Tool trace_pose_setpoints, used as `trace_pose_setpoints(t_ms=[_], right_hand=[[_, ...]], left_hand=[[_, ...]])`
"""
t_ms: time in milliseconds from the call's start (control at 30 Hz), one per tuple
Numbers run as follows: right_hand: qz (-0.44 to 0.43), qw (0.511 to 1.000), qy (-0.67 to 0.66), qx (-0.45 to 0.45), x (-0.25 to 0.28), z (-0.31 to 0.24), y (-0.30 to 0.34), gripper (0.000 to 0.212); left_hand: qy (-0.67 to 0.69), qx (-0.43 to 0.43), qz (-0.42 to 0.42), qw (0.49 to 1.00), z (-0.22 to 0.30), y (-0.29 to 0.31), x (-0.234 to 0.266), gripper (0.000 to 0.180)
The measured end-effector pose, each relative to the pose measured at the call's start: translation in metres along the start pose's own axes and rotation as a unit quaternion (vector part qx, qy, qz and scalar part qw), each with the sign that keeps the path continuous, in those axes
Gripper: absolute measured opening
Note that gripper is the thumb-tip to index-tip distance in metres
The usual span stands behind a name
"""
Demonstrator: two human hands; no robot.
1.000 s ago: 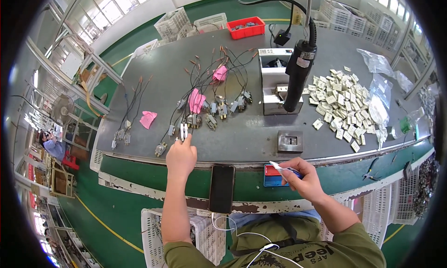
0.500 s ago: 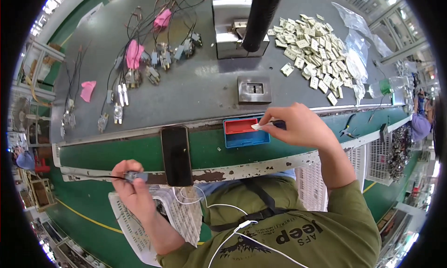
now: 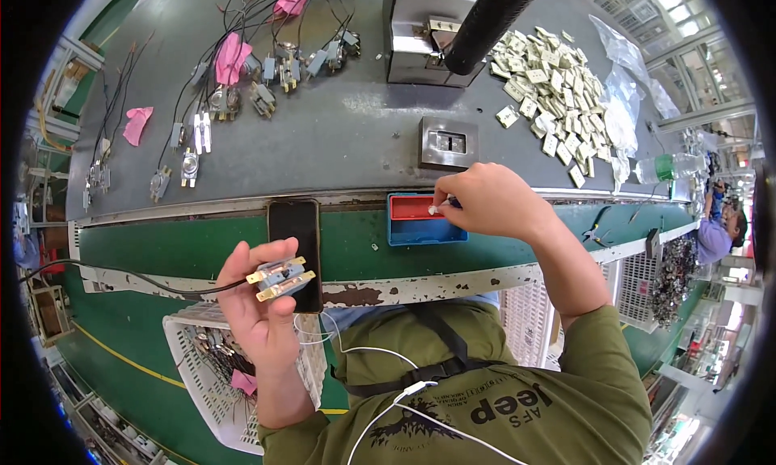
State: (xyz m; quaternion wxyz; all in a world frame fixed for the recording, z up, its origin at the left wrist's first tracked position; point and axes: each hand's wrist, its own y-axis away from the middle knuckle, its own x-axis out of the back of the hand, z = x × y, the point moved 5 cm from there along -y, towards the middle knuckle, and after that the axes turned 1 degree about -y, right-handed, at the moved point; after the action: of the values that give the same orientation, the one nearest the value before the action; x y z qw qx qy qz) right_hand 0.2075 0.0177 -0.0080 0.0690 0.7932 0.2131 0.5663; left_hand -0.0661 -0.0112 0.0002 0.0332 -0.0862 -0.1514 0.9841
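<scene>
Gripped in the left hand [image 3: 259, 303], a wired switch part [image 3: 280, 277] with brass tabs sat above the white basket [image 3: 190, 368]. Right hand [image 3: 485, 200] pinched a small white piece [image 3: 433, 210] over the blue-and-red tray [image 3: 424, 222].

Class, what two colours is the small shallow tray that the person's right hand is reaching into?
The tray is blue, with a red section at its far side; the head view shows it.
</scene>
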Motion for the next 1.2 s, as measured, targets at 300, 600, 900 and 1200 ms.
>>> trace_pose_setpoints(t_ms=[300, 600, 900, 1200], right_hand=[[0.085, 0.920, -0.371, 0.094, 0.017, 0.007, 0.033, 0.011], [0.107, 0.842, -0.490, 0.198, 0.028, -0.035, 0.051, 0.011], [0.096, 0.845, -0.485, 0.202, 0.022, -0.043, 0.049, 0.012], [0.056, 0.814, -0.546, 0.190, 0.011, -0.047, 0.048, 0.011]], left_hand=[[0.038, 0.058, -0.113, 0.991, -0.007, -0.002, -0.019, 0.052], [0.166, 0.086, -0.172, 0.967, -0.011, -0.003, -0.050, 0.045], [0.150, 0.086, -0.224, 0.959, -0.006, 0.001, -0.058, 0.047], [0.091, 0.086, -0.232, 0.965, -0.009, 0.004, -0.056, 0.046]])
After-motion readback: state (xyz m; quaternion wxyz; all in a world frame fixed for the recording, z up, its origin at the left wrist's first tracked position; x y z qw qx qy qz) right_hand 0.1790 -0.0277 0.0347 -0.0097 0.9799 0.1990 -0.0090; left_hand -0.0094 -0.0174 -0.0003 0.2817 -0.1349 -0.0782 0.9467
